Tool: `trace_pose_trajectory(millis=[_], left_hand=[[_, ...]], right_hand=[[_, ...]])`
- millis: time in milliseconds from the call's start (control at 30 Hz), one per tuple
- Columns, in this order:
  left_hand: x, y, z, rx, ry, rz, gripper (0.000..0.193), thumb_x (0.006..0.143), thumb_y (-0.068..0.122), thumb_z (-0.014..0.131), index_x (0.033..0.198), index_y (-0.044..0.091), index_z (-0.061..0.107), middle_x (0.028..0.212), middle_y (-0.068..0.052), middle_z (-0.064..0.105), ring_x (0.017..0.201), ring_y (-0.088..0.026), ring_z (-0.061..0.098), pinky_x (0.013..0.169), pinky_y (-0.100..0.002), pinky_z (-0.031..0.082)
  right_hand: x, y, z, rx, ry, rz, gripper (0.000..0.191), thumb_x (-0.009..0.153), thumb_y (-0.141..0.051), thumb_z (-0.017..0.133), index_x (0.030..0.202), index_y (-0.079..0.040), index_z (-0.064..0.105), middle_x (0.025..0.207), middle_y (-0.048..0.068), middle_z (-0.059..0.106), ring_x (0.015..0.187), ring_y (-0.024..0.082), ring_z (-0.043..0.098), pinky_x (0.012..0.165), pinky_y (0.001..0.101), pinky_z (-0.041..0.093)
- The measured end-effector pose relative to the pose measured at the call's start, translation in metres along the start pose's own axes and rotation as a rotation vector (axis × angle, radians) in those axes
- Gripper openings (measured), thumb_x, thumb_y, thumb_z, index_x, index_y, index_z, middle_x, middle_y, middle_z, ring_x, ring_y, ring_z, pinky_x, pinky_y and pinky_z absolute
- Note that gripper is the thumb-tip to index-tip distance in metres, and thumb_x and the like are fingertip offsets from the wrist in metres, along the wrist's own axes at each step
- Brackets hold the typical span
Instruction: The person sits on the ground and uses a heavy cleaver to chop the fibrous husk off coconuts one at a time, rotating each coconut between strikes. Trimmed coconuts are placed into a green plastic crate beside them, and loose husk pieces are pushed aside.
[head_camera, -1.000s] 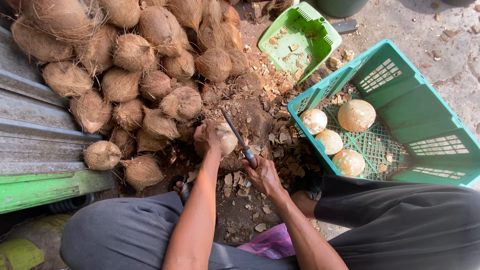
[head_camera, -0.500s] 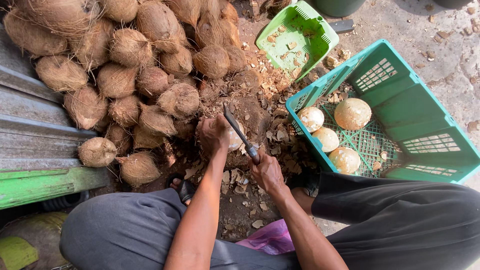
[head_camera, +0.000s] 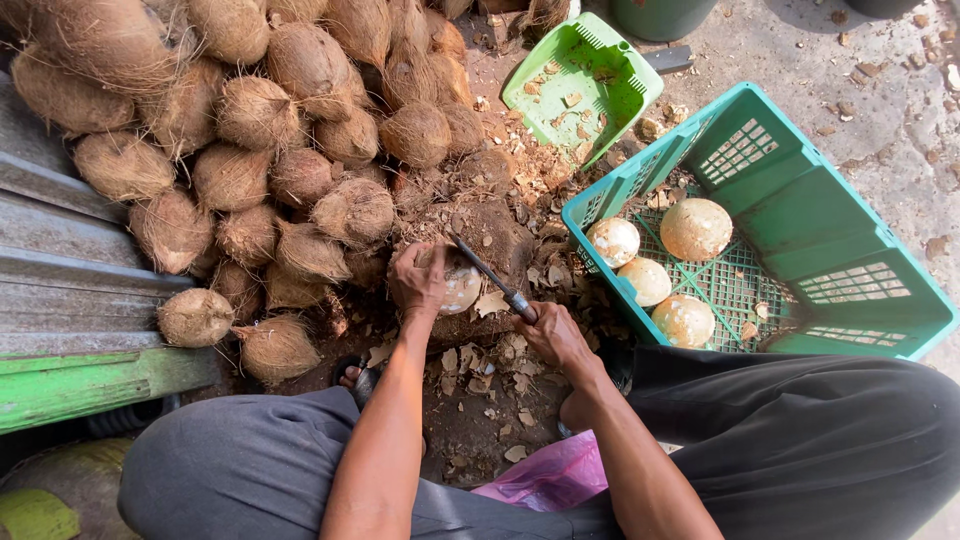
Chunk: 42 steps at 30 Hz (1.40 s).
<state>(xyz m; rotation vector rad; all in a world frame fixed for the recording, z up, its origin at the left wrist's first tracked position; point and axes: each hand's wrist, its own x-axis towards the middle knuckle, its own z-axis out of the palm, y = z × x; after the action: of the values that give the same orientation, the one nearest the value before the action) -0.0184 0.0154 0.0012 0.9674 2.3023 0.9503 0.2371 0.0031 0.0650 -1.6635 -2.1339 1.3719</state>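
**Blade close to the steadying fingers**

The left hand (head_camera: 418, 280) grips a pale, half-peeled round coconut (head_camera: 458, 285) on the dark stump. The right hand (head_camera: 552, 333) is closed around a dark metal knife (head_camera: 490, 276), its blade lying across the coconut. A slip could cut the left fingers.

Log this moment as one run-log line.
left hand: holds pale coconut on stump | right hand: grips knife, blade at coconut | teal crate: four peeled coconuts

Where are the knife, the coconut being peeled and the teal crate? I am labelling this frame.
knife (head_camera: 487, 272): head view, middle of the blade.
coconut (head_camera: 462, 285): head view, bare pale side.
teal crate (head_camera: 850, 225): head view, inner wall.
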Motion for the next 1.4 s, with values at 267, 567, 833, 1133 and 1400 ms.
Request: trace_pose_trajectory(millis=[267,567,833,1133,1400], left_hand=[[-0.002,-0.012,-0.022,-0.319,0.027,0.019,0.060,0.084,0.066,0.056,0.117,0.018,0.070,0.104,-0.006,0.073,0.088,-0.018,0.068,0.070,-0.039,0.054],[-0.027,0.022,-0.003,-0.106,0.083,-0.187,0.051,0.096,0.065,0.047,0.101,0.018,0.066,0.096,-0.006,0.067,0.085,-0.020,0.062,0.076,-0.039,0.047],[-0.039,0.013,-0.002,0.010,0.193,0.086,0.035,0.091,0.047,0.055,0.110,0.019,0.065,0.106,-0.004,0.069,0.090,-0.020,0.065,0.073,-0.035,0.053],[-0.027,0.022,-0.019,-0.395,0.262,-0.389,0.049,0.083,0.055,0.067,0.109,0.016,0.054,0.096,-0.008,0.058,0.078,-0.023,0.058,0.063,-0.043,0.048],[-0.026,0.013,-0.015,-0.115,0.194,-0.375,0.048,0.085,0.062,0.055,0.103,0.022,0.074,0.101,-0.006,0.071,0.085,-0.023,0.065,0.068,-0.042,0.049]], right_hand=[[0.011,0.021,0.031,0.097,-0.123,0.070,0.040,0.097,-0.037,0.066,0.071,-0.011,0.050,0.060,0.000,0.051,0.053,0.016,0.049,0.051,0.0395,0.046],[-0.009,-0.035,0.021,0.247,0.113,0.057,0.041,0.093,-0.035,0.068,0.073,-0.001,0.055,0.059,0.006,0.053,0.054,0.018,0.049,0.055,0.0421,0.045],[-0.012,-0.015,0.042,0.262,-0.088,0.284,0.020,0.095,-0.023,0.058,0.080,-0.010,0.060,0.065,0.004,0.059,0.050,0.018,0.051,0.043,0.0409,0.042],[-0.001,-0.013,0.039,0.234,-0.082,0.234,0.036,0.096,-0.037,0.066,0.076,-0.009,0.055,0.060,0.001,0.053,0.046,0.014,0.047,0.041,0.0355,0.041],[-0.016,-0.052,0.014,0.337,0.109,0.012,0.036,0.095,-0.037,0.064,0.071,-0.013,0.053,0.056,-0.002,0.047,0.049,0.010,0.044,0.047,0.0358,0.040]])
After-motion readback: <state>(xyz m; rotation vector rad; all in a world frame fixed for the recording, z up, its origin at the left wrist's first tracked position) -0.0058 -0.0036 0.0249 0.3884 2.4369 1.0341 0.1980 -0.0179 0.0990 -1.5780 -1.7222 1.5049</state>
